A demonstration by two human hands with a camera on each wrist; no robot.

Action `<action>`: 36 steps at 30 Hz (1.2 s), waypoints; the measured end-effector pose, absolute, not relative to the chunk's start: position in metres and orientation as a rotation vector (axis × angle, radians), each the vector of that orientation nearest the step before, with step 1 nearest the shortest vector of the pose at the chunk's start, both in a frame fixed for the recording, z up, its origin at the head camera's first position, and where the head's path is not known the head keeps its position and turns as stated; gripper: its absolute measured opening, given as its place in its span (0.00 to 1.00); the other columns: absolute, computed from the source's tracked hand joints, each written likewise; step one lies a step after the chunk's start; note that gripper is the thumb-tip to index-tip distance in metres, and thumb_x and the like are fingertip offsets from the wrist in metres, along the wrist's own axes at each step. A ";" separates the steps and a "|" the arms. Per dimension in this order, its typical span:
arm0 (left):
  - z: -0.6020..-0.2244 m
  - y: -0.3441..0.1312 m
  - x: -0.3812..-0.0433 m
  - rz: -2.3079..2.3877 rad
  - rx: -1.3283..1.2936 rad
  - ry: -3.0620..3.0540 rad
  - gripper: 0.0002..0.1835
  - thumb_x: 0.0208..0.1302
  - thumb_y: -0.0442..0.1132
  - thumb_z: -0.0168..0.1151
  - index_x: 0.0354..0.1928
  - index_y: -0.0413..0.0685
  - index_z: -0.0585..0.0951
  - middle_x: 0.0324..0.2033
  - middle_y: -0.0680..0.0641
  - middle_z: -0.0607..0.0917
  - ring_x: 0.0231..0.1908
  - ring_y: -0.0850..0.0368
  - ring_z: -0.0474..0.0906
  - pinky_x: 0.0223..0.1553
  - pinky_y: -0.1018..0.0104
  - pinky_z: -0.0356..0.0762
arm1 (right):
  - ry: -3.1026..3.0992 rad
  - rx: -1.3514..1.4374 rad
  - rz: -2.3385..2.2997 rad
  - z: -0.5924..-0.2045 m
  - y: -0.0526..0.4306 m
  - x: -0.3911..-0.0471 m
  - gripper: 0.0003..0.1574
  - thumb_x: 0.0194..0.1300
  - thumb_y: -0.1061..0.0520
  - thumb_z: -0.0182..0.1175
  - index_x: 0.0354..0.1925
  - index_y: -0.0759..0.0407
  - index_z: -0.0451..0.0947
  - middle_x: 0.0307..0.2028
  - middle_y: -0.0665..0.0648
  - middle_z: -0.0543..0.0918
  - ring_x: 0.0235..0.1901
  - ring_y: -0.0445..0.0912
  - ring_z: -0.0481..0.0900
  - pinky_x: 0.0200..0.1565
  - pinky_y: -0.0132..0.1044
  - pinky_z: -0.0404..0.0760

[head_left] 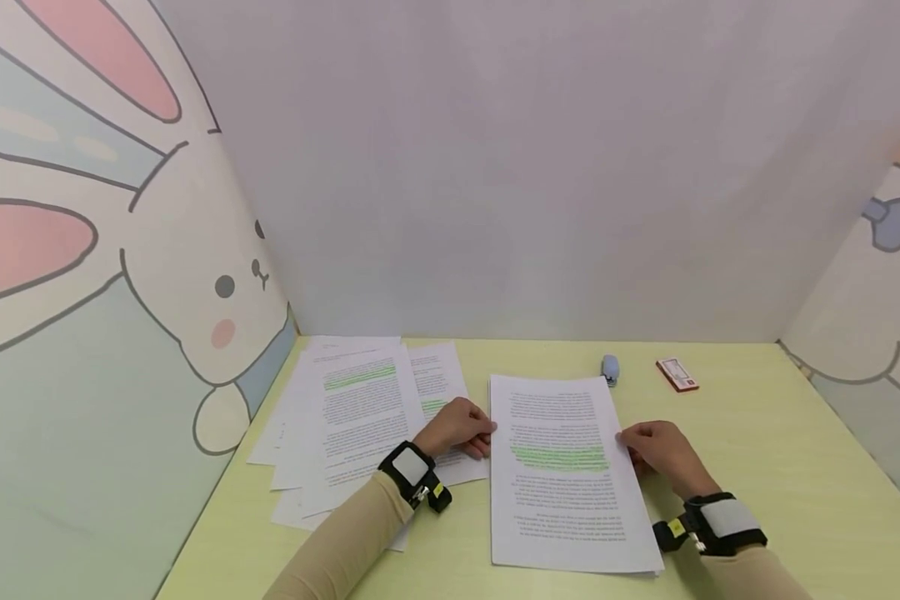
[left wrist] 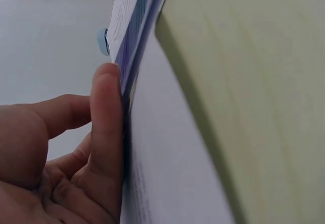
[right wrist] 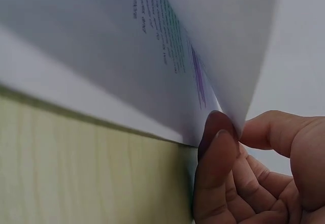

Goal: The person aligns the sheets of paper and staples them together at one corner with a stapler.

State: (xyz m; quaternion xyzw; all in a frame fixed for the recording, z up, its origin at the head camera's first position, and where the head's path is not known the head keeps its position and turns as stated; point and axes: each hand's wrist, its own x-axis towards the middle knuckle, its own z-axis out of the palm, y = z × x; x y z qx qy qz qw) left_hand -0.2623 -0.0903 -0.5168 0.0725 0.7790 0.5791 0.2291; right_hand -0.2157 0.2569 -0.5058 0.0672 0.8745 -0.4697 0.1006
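Note:
A stack of printed sheets (head_left: 558,517) with a green-highlighted passage lies in front of me. At its left edge, my left hand (head_left: 461,425) pinches a printed sheet at the margin; its fingers (left wrist: 105,112) lie against the edges of the papers, and the exact grip is partly hidden. My right hand (head_left: 663,450) holds the right edge of the top printed sheet (right wrist: 238,41) between thumb and fingers (right wrist: 218,158). That sheet is bent up there, and a lower page with green and purple marks (right wrist: 200,76) shows beneath it.
Several loose printed pages (head_left: 360,417) overlap on the left of the pale yellow table (head_left: 780,450), some highlighted green. Behind the stack stand a small blue stapler-like item (head_left: 610,368) and a red-and-white box (head_left: 677,374). A pale wall (head_left: 532,208) closes off the back.

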 end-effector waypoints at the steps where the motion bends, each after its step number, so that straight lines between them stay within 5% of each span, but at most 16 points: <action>1: -0.517 -0.090 -0.262 1.592 0.204 2.151 0.08 0.70 0.35 0.65 0.36 0.35 0.85 0.25 0.41 0.86 0.21 0.57 0.84 0.26 0.63 0.85 | 2.583 0.196 -1.392 -0.506 0.257 -0.216 0.19 0.73 0.57 0.58 0.47 0.75 0.80 0.30 0.57 0.84 0.27 0.47 0.81 0.29 0.39 0.81; 36: -0.515 -0.088 -0.262 1.546 0.094 2.197 0.04 0.69 0.32 0.65 0.38 0.37 0.81 0.24 0.39 0.87 0.20 0.55 0.84 0.24 0.64 0.84 | 2.587 0.175 -1.381 -0.509 0.254 -0.218 0.20 0.74 0.58 0.57 0.49 0.77 0.78 0.30 0.57 0.84 0.26 0.47 0.80 0.27 0.39 0.82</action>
